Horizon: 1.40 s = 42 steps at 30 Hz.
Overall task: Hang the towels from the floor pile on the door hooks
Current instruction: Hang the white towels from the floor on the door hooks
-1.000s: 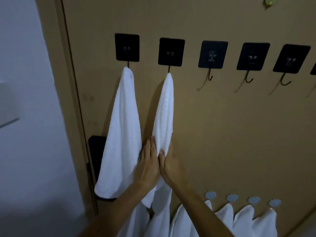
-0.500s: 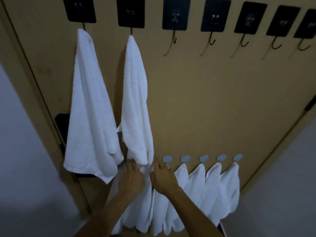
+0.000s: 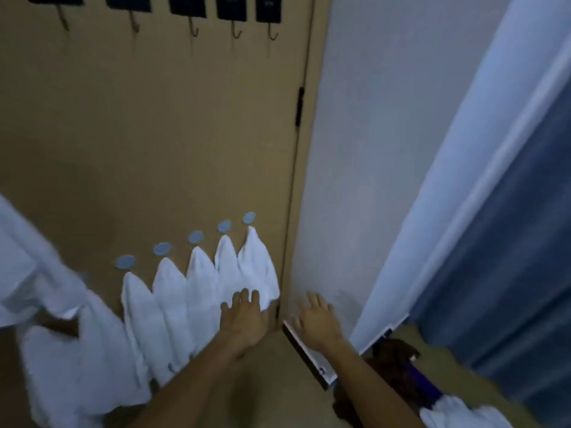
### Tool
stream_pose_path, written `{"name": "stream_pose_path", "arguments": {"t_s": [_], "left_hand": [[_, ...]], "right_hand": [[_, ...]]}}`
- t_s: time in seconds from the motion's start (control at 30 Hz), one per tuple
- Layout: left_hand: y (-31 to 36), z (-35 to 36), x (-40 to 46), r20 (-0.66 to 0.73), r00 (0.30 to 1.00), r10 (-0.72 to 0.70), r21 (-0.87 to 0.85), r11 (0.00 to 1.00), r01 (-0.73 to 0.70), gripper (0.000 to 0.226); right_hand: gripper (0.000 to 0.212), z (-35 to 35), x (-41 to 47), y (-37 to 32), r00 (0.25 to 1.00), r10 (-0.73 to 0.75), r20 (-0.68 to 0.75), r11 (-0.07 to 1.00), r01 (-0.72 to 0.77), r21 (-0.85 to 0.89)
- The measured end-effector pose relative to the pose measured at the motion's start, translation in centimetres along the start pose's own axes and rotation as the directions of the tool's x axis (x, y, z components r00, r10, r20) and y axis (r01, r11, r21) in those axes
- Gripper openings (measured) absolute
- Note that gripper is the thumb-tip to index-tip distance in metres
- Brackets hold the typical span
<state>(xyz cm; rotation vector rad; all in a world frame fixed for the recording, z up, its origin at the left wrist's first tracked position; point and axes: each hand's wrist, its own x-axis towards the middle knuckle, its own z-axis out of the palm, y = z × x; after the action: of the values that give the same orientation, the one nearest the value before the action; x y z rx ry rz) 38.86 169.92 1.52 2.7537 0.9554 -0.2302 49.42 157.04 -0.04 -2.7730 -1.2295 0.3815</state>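
Down at the bottom right corner of the view, a white towel on the floor (image 3: 463,412) is showing only partly, cut off by the frame edge; it is looking soft, crumpled and bright white, and its long axis cannot be told. It is lying below and to the right of your fingers, well apart from both hands, with your right hand (image 3: 318,322) the nearer one. That hand is hovering with fingers spread and straight, holding nothing, in front of the pale wall (image 3: 370,149). Your left hand (image 3: 245,319) is also holding nothing, its straight fingers lying against the lower edge of the small white towels (image 3: 197,291) hanging in a row from blue round hooks (image 3: 195,236) on the tan door (image 3: 154,134). Up above your fingers, black hooks (image 3: 193,27) are sitting bare along the top of the door. To the far left, larger hanging towels (image 3: 46,304) are appearing blurred. Judging from this, you will probably need to reach down and rightward with the right hand.
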Motion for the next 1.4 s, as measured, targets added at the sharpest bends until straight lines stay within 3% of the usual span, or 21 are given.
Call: {"name": "stream_pose_path", "arguments": {"t_s": [0.07,0.2,0.33,0.4,0.5,0.57,0.6,0.67,0.77,0.87,1.0,1.27,1.4], "left_hand": [[5.2,1.8,-0.1,0.046,0.994,0.1,0.011,0.995,-0.101,0.049],[15.9,5.6,-1.1,0.181,0.934,0.308,0.016,0.949,-0.316,0.05],[26.0,8.7,-3.6,0.26,0.815,0.518,0.016,0.841,-0.54,0.055],[29.9,10.2,-4.5,0.271,0.751,0.602,0.031,0.774,-0.632,0.053],[34.3,12.6,-5.0,0.306,0.671,0.676,0.066,0.688,-0.723,0.054],[36.7,14.4,-4.8,0.338,0.641,0.689,0.074,0.66,-0.748,0.056],[37.8,15.2,-4.5,0.362,0.631,0.686,0.079,0.652,-0.754,0.057],[39.6,17.1,-3.4,0.396,0.61,0.686,0.098,0.629,-0.771,0.06],[42.5,19.5,-1.6,0.437,0.599,0.671,0.144,0.605,-0.783,0.063],[46.0,21.2,-0.8,0.482,0.56,0.674,0.097,0.594,-0.799,0.064],[51.5,22.5,0.0,0.504,0.485,0.714,0.032,0.546,-0.837,0.072],[58.6,26.3,2.2,0.547,0.444,0.71,0.013,0.523,-0.853,0.059],[61.2,28.2,3.6,0.578,0.501,0.644,0.043,0.589,-0.807,0.056]], "right_hand": [[0.052,0.8,-3.6,6.5,0.992,0.123,-0.017,0.992,-0.122,0.022],[0.054,2.4,-11.7,16.8,0.929,0.371,0.022,0.925,-0.371,0.083],[0.078,3.8,-18.8,23.9,0.824,0.565,0.047,0.81,-0.564,0.163],[0.078,4.9,-21.0,26.7,0.776,0.628,0.056,0.757,-0.626,0.188],[0.097,5.9,-23.2,30.1,0.733,0.673,0.099,0.709,-0.678,0.194],[0.073,7.0,-23.8,32.1,0.706,0.707,0.055,0.692,-0.705,0.153],[0.061,7.5,-23.9,33.3,0.696,0.709,0.111,0.676,-0.716,0.174],[0.053,10.6,-23.8,36.9,0.669,0.735,0.113,0.625,-0.732,0.271],[0.071,8.9,-24.0,39.3,0.645,0.745,0.168,0.618,-0.763,0.19],[0.094,8.2,-23.7,42.1,0.613,0.769,0.18,0.574,-0.787,0.227],[0.059,8.1,-23.0,45.8,0.574,0.801,0.168,0.536,-0.814,0.224],[0.064,9.6,-23.5,53.8,0.554,0.787,0.271,0.528,-0.832,0.169],[0.054,10.8,-23.0,59.0,0.624,0.728,0.283,0.597,-0.78,0.186]]}}
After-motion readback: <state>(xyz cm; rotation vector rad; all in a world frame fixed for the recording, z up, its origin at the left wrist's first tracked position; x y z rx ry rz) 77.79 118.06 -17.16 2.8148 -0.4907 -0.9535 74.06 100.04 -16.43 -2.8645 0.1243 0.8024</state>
